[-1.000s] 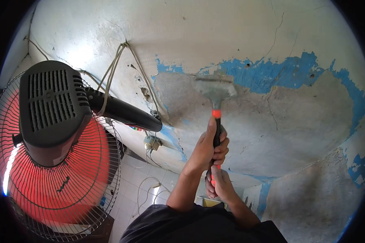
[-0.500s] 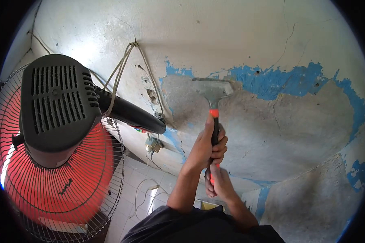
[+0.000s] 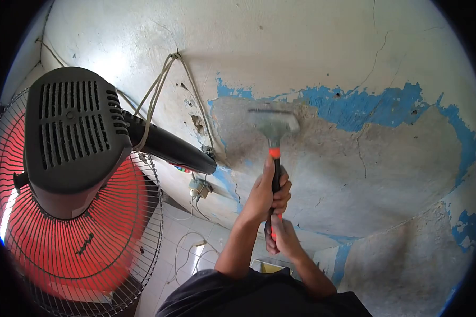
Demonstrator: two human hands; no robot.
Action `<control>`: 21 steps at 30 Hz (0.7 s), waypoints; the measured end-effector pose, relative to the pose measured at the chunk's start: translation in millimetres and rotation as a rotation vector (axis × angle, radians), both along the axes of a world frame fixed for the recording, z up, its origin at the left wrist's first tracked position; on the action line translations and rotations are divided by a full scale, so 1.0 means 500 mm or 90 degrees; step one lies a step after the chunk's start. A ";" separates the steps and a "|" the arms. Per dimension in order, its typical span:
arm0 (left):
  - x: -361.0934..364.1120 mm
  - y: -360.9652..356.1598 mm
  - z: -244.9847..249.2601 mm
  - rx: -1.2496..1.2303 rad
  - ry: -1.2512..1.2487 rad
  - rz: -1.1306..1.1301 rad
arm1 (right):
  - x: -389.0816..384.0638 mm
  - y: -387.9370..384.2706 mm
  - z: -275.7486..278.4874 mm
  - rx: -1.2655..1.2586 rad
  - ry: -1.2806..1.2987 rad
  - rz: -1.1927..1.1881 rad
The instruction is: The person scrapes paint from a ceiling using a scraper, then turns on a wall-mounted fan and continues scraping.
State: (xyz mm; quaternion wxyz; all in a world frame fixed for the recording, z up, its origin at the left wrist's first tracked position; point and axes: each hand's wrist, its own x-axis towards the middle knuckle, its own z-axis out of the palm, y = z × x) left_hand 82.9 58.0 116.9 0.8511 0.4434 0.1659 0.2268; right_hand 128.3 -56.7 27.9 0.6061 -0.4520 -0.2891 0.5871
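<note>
Scraper (image 3: 274,138), fan (image 3: 75,171) to its left

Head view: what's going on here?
The person's left hand and right hand both grip a scraper, left above right. Its blurred head is over a bare grey patch on the wall, just below a ragged band of blue paint; contact can't be judged. A fan shows at the left of the picture.

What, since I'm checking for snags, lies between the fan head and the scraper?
In the head view, between fan head and scraper: a black tube, a looped cord and wall with a hole.
</note>
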 end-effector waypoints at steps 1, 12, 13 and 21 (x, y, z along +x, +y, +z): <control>-0.002 0.000 -0.013 -0.006 0.002 -0.011 | 0.002 0.000 0.002 0.006 -0.007 -0.004; -0.022 0.008 0.025 -0.037 0.019 -0.017 | -0.023 0.003 0.037 0.001 -0.009 0.031; -0.019 0.014 0.032 -0.027 0.005 -0.011 | -0.027 0.006 0.043 0.005 0.005 0.043; -0.038 0.022 0.003 -0.022 0.025 0.008 | -0.038 0.018 0.017 -0.007 0.003 0.040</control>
